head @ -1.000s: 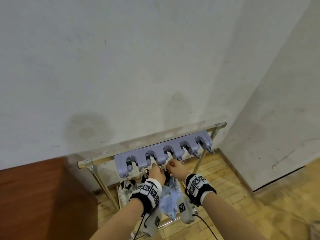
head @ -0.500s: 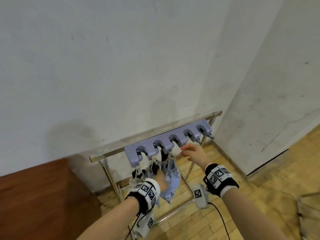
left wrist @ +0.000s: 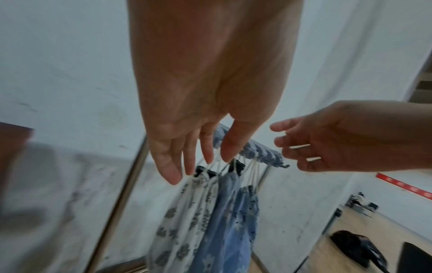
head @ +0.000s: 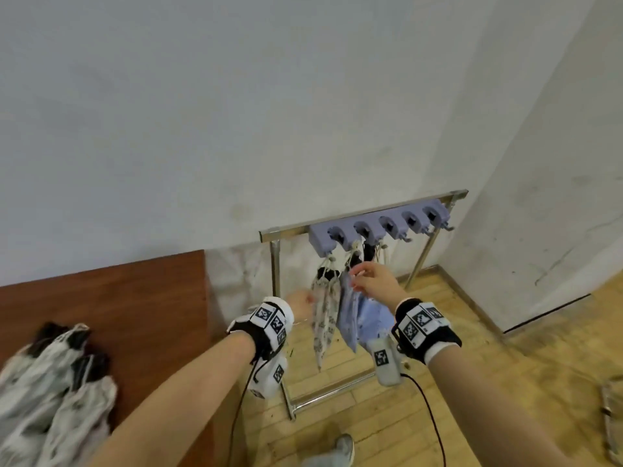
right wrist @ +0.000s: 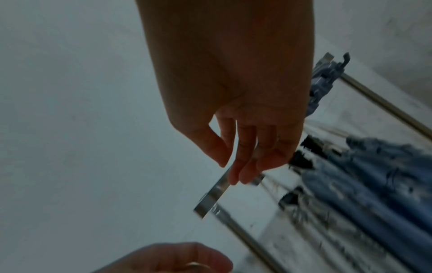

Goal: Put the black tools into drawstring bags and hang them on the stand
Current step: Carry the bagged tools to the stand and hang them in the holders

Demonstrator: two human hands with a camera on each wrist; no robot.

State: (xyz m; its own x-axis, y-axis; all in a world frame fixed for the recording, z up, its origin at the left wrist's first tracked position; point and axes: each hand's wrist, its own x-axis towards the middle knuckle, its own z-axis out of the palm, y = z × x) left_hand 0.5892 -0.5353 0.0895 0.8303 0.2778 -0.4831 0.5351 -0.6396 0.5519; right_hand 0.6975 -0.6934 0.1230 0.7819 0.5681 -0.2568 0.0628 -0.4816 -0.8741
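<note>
A metal stand (head: 275,264) carries a purple hook rack (head: 381,227). From its left hooks hang a white patterned bag (head: 324,313) (left wrist: 184,221) and blue bags (head: 349,310) (left wrist: 231,218) (right wrist: 374,175). Black tool ends (left wrist: 237,164) poke out of the bag mouths. My left hand (head: 305,301) (left wrist: 201,166) is just left of the white bag, fingers straight and holding nothing. In front of the blue bags my right hand (head: 359,278) (right wrist: 230,170) hangs relaxed and empty, just below the rack.
A brown table (head: 111,308) stands at the left with several white bags (head: 50,375) holding black tools. The stand sits in a wall corner on a wooden floor (head: 472,382). A shoe (head: 344,446) shows at the bottom, a metal object (head: 610,416) at the right edge.
Both hands have let go of the bag strings at the hooks and dropped back from the rack. The head view has swung left, bringing the table into view.
</note>
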